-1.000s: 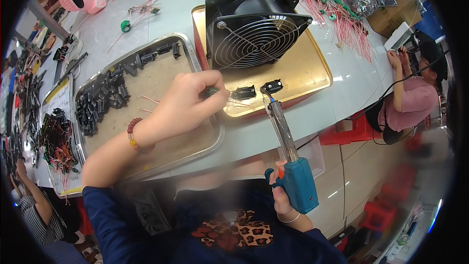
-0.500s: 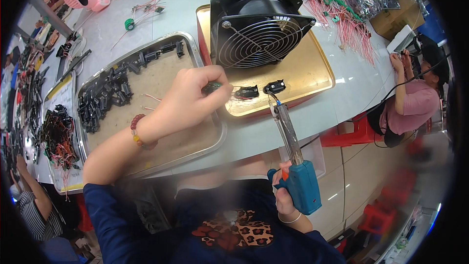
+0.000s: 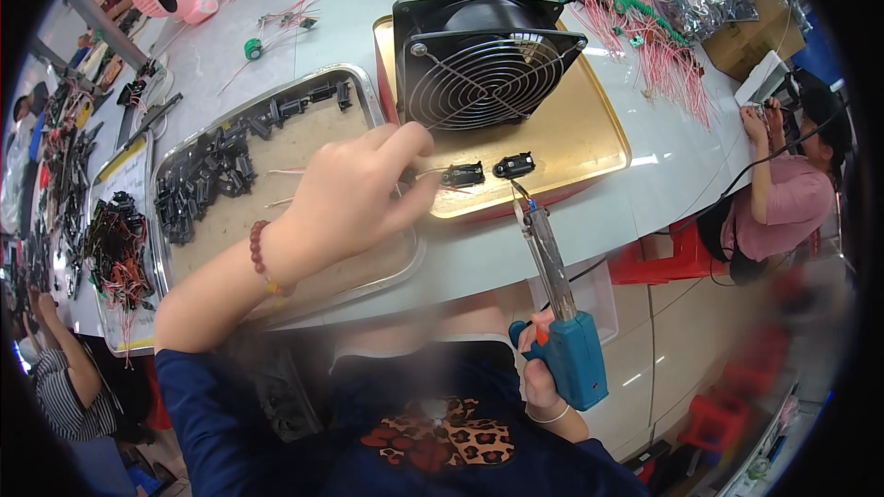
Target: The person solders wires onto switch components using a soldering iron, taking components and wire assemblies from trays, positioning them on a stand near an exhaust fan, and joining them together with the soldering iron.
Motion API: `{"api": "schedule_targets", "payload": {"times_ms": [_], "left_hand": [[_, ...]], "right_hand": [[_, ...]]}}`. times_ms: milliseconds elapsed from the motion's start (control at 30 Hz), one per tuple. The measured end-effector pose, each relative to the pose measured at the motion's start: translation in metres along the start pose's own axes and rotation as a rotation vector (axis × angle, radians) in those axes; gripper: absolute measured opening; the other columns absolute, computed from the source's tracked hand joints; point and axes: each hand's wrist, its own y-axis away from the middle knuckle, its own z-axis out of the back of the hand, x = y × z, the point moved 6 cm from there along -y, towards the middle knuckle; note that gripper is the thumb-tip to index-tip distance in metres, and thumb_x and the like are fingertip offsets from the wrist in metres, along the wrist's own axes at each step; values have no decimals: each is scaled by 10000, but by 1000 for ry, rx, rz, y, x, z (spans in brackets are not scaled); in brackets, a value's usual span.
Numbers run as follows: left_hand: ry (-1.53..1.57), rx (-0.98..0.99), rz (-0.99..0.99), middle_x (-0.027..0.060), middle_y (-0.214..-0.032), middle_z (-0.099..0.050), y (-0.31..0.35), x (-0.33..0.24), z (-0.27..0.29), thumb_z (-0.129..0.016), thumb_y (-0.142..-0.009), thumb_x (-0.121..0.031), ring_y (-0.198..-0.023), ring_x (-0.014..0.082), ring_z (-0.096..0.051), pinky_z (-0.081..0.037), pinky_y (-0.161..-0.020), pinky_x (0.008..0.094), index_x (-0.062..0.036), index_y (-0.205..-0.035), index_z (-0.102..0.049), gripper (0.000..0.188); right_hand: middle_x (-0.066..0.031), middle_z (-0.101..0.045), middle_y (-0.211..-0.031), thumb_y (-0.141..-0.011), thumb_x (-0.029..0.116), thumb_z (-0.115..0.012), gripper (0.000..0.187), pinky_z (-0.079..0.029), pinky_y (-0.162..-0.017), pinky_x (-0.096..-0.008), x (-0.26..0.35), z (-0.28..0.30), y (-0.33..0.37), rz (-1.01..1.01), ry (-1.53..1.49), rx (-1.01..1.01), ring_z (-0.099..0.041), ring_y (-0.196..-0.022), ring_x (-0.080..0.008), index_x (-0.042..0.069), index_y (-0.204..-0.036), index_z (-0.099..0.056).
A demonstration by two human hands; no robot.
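Observation:
My left hand is closed in a pinch over the golden tray's front left corner. It holds a small wired part, mostly hidden by the fingers. Thin wires run from it to a black plastic housing on the golden tray; pale wire ends stick out behind my hand. A second black housing lies just to the right. My right hand grips a teal soldering gun by its handle, finger at the orange trigger. Its tip is just below the second housing, seemingly apart from it.
A black fan with a wire guard stands on the golden tray. To the left, a metal tray holds many black housings. Pink wires lie at the back right. A person in pink sits at right.
The soldering tip has dropped slightly away from the right housing. My left hand has turned a little, hiding the green piece that showed between its fingers. The whole view has shifted slightly.

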Motion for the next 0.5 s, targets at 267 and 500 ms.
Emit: {"api": "schedule_targets", "payload": {"times_ms": [267, 500], "left_hand": [[-461, -36, -334, 32, -822, -497, 8, -26, 10, -684, -738, -157, -796, 191, -508, -373, -751, 352, -105, -756, -622, 83], [-458, 12, -273, 29, -783, -467, -2, -27, 7, -735, -730, -126, -729, 185, -501, -341, -738, 347, -111, -838, -694, 116]], "right_hand": [[-57, -571, -860, -863, 284, -621, 392, -443, -753, -337, -6, 2, 2, -24, -71, -29, -546, -820, -201, 10, -1144, -603], [-56, -577, -845, -855, 249, -622, 365, -451, -732, -335, -4, 4, 2, 35, -55, -36, -554, -811, -204, 4, -1125, -608]]}}
